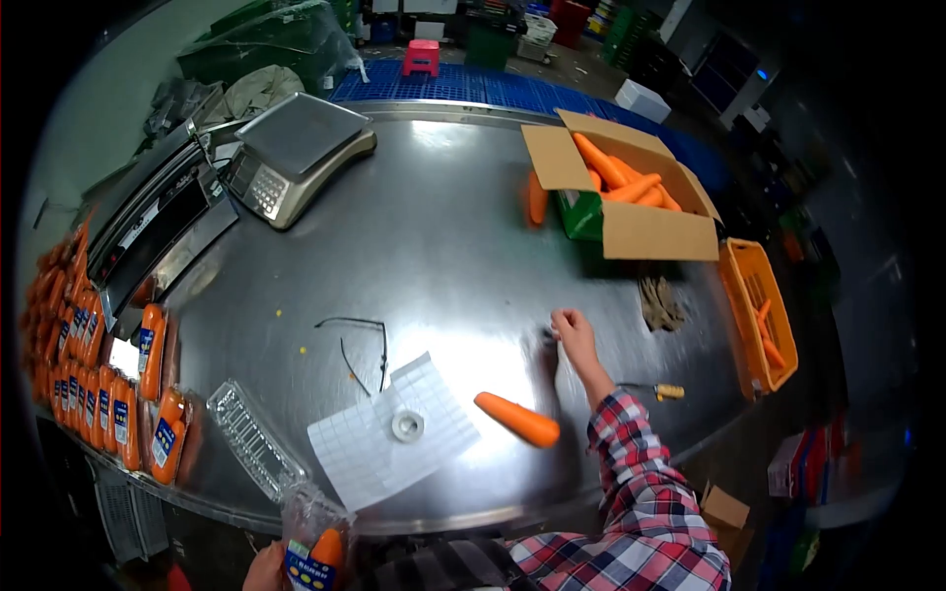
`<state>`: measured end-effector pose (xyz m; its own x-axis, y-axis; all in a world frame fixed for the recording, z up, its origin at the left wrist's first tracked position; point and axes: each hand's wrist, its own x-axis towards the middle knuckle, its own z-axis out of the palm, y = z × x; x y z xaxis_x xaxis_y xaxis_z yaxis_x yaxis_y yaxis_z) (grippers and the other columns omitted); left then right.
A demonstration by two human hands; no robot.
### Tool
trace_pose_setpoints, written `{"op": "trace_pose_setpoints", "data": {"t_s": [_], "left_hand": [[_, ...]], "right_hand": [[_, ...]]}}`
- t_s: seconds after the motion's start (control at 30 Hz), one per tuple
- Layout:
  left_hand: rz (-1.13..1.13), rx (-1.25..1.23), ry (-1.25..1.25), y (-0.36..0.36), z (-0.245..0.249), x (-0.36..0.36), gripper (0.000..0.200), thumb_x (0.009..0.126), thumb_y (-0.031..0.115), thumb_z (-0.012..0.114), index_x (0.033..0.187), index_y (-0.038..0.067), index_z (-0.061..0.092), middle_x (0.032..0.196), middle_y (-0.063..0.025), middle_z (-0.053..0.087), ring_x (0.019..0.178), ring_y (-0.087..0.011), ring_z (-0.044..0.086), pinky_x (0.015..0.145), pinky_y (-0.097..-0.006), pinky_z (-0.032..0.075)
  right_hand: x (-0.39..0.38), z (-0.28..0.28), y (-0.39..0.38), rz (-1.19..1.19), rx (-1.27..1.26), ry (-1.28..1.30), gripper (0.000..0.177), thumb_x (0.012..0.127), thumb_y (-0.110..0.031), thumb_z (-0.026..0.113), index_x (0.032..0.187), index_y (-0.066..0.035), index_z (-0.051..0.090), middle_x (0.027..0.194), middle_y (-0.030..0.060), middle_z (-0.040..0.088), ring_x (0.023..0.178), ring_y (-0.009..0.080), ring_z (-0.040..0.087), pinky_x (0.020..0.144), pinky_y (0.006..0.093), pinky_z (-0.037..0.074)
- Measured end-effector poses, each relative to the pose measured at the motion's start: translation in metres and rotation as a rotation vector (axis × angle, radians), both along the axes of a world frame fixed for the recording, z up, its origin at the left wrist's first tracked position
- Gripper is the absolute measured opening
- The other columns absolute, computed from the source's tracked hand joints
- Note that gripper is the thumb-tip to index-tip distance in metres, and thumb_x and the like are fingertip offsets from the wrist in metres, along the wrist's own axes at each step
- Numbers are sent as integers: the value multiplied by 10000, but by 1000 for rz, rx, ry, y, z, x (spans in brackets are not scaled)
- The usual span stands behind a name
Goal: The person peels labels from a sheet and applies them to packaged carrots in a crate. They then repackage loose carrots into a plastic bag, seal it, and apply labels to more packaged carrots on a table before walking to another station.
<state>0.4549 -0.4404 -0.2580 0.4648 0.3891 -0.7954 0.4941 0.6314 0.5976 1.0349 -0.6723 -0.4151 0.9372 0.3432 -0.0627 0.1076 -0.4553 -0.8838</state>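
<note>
At the bottom edge, my left hand (263,569) is wrapped around a clear plastic bag of carrots (313,563) with a blue label. My right hand (572,330) is over the middle of the steel table, its thumb and fingers pinched together; whatever they hold, if anything, is too small to make out. A loose carrot (517,420) lies on the table below and left of that hand. Beside it is a white gridded sheet (360,455) with a small roll of tape (407,426) on top. An empty clear plastic tray (254,433) lies near the bag.
Packed carrots (123,419) crowd the left edge by a black machine (158,231). Behind stands a scale (296,148). A carrot-filled cardboard box (658,236), orange crate (734,286), gloves (660,303) and a yellow-handled tool (670,392) are right. Glasses (383,353) lie mid-table.
</note>
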Motion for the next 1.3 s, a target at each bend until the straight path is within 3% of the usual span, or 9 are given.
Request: {"op": "trace_pose_setpoints", "data": {"t_s": [0.2,0.3,0.4,0.47,0.63,0.83,0.93,1.03,1.3], "left_hand": [[159,-14,112,6,-8,44,479,913,446,464,1008,-4,597,808,-31,600,666,-119,529,613,-249,422],[208,-33,162,12,-15,66,480,911,445,466,1013,-6,596,816,-35,603,674,-123,535,619,-252,427],[239,-59,205,12,-24,78,481,910,444,469,1017,-8,594,824,-38,606,681,-126,541,625,-255,431],[241,-77,232,14,-28,85,481,909,443,470,1019,-9,593,829,-41,608,686,-129,544,629,-257,433],[215,-79,245,24,-31,94,483,907,442,474,1026,-12,590,842,-47,613,698,-135,554,639,-262,440],[181,-46,220,31,-26,96,486,905,440,479,1034,-16,587,858,-54,619,712,-142,565,651,-267,448],[184,-29,202,32,-25,95,487,903,439,481,1038,-18,586,866,-58,622,719,-145,570,658,-270,452],[194,-22,184,30,-21,86,488,902,438,483,1042,-19,584,874,-61,625,726,-149,576,664,-273,456],[228,50,61,19,-11,47,493,899,435,489,1053,-24,580,895,-71,632,745,-159,591,680,-281,467]], "right_hand": [[187,-77,105,-137,-223,-431,481,817,-380,606,948,81,559,741,164,621,566,232,606,479,320,480],[239,-81,148,-236,-440,-265,608,796,-456,602,991,114,511,745,223,621,642,327,638,521,374,510],[214,-45,166,-100,-663,-571,493,759,-414,641,876,57,553,744,252,621,711,359,636,624,425,508],[199,-34,163,-78,-550,-472,443,744,-387,653,856,33,572,761,249,622,719,377,627,644,435,491],[102,-53,101,81,-426,-122,429,695,-335,766,755,-13,489,594,63,569,447,157,522,429,278,433],[96,-13,117,10,-270,-253,633,768,-473,658,1094,48,503,895,149,595,759,188,593,675,301,481],[120,-8,152,109,-322,-41,680,755,-457,659,1165,53,478,916,166,596,795,213,600,727,306,486],[138,2,169,344,-475,-39,636,714,-370,694,1162,27,482,979,168,593,868,229,596,788,316,480],[-3,106,115,750,-15,-668,564,620,-28,745,1117,-82,485,1173,121,542,1077,301,518,931,369,406]]}}
